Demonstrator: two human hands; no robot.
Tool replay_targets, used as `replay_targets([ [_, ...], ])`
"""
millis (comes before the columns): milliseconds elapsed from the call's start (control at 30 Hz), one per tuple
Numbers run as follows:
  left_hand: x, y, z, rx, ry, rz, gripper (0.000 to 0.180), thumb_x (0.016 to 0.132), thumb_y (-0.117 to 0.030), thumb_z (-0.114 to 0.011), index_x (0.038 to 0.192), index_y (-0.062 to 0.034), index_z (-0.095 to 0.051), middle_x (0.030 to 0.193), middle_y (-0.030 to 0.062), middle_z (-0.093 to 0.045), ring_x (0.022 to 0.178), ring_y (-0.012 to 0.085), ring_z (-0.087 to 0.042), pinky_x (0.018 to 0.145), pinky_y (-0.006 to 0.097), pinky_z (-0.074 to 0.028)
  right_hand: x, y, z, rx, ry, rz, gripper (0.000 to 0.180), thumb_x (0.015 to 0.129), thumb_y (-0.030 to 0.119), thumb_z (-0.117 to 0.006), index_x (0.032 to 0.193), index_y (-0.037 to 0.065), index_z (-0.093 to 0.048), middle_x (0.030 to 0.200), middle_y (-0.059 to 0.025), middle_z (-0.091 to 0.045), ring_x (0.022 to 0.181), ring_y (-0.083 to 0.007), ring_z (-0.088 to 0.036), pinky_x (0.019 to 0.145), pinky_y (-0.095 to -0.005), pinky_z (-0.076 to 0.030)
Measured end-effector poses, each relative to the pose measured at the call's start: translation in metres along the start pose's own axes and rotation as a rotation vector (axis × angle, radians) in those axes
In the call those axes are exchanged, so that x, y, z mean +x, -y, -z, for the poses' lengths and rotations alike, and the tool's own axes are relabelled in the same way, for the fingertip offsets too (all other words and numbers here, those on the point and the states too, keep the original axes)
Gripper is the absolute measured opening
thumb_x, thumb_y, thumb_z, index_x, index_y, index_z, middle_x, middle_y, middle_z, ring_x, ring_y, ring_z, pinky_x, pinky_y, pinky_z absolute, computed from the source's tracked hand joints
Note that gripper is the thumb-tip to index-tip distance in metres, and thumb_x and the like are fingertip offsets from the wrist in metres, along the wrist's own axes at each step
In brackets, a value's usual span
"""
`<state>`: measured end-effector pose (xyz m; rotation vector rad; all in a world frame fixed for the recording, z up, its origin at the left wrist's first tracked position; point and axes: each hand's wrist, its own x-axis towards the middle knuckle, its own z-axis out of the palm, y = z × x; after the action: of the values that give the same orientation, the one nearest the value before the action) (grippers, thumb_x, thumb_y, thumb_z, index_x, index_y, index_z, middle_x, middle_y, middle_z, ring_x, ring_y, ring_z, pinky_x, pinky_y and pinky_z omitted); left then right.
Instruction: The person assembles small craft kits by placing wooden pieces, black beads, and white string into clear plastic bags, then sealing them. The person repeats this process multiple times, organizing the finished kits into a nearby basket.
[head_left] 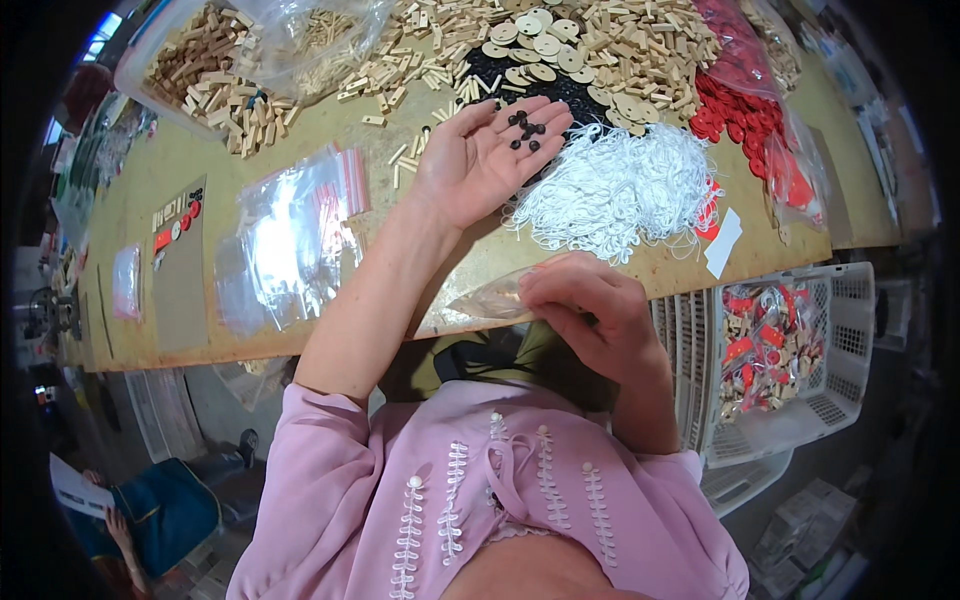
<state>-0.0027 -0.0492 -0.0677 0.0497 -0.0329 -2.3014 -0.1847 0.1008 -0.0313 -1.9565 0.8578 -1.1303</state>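
Observation:
My left hand (480, 165) is turned palm up over the table, fingers stretched out, holding several small black beads (525, 130) on its fingers. At the table's front edge, the closed fingers of my right hand (590, 305) grip a clear plastic bag (492, 297), whose other end points left. Just right of my left hand lies a tangled heap of white cord loops (625, 190). Beyond it are a pile of black beads (487, 75), round wooden discs (545, 45) and small wooden blocks (645, 50).
Clear zip bags (290, 235) lie left of my left forearm, beside a cardboard strip (182, 300) with sample parts. A bin of wooden pieces (150, 85) and red discs (735, 110) stand farther back. A white crate (845, 345) holds filled bags at right. Another person (165, 510) is at lower left.

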Motion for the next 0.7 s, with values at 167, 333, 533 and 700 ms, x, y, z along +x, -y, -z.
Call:
replay_targets([
  [167,0.0000,0.0018,-0.0009,0.040,-0.036,-0.024,0.048,0.102,-0.004,-0.037,0.147,0.0126,-0.037,0.153,0.0272,-0.044,0.143,0.0404,-0.045,0.119,0.052,-0.042,0.0030,0.0005,-0.0009,-0.005,0.012,0.009,0.017,0.086,-0.006,-0.071,0.100,0.002,-0.068,0.099,-0.0110,-0.070,0.097,-0.0307,-0.069,0.086,-0.0377,-0.056],
  [333,-0.0001,0.0045,-0.0043,0.107,-0.055,-0.049,0.053,0.096,0.006,-0.041,0.149,0.0125,-0.035,0.154,0.0268,-0.043,0.143,0.0397,-0.045,0.119,0.051,-0.044,0.0047,0.0025,-0.0011,-0.010,0.023,-0.003,0.017,0.085,-0.007,-0.072,0.100,0.002,-0.070,0.099,-0.0108,-0.071,0.097,-0.0291,-0.070,0.086,-0.0372,-0.056],
  [533,-0.0003,0.0063,-0.0052,0.158,-0.085,-0.080,0.056,0.094,0.010,-0.040,0.150,0.0118,-0.034,0.155,0.0268,-0.041,0.144,0.0392,-0.044,0.119,0.050,-0.044,0.0056,0.0045,-0.0033,-0.019,0.024,0.012,0.017,0.085,-0.005,-0.073,0.100,0.002,-0.069,0.100,-0.0109,-0.070,0.097,-0.0303,-0.069,0.085,-0.0376,-0.056],
  [700,0.0001,0.0062,-0.0012,0.181,-0.059,-0.087,0.056,0.094,0.011,-0.041,0.149,0.0111,-0.035,0.151,0.0273,-0.045,0.141,0.0390,-0.048,0.117,0.049,-0.046,0.0056,0.0048,-0.0033,0.007,0.030,-0.001,0.017,0.085,-0.005,-0.073,0.101,0.002,-0.069,0.101,-0.0113,-0.070,0.097,-0.0310,-0.069,0.085,-0.0379,-0.056],
])
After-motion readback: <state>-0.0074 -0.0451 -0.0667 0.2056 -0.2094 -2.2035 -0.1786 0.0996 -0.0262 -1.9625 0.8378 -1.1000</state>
